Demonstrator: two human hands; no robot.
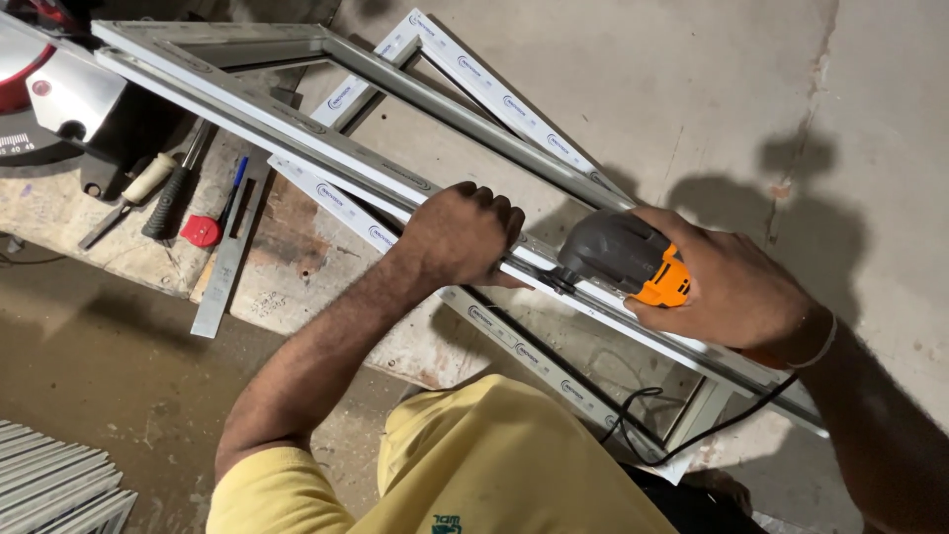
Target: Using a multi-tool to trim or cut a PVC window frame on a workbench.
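My left hand (463, 235) is closed around the rail of a white window frame (297, 119) that lies tilted across a stained workbench. My right hand (736, 287) grips a grey and orange corded power tool (623, 259). The tool's nose rests on the same rail, just right of my left hand. Its black cord (682, 435) trails down over the frame's lower right end. A second white frame (494, 94) with blue markings lies underneath.
A mitre saw (49, 84) stands at the top left. Beside it lie a screwdriver (178, 188), a chisel-like tool (138, 188), a red-capped marker (208, 227) and a steel ruler (227, 262). White profiles (54, 485) are stacked at the bottom left.
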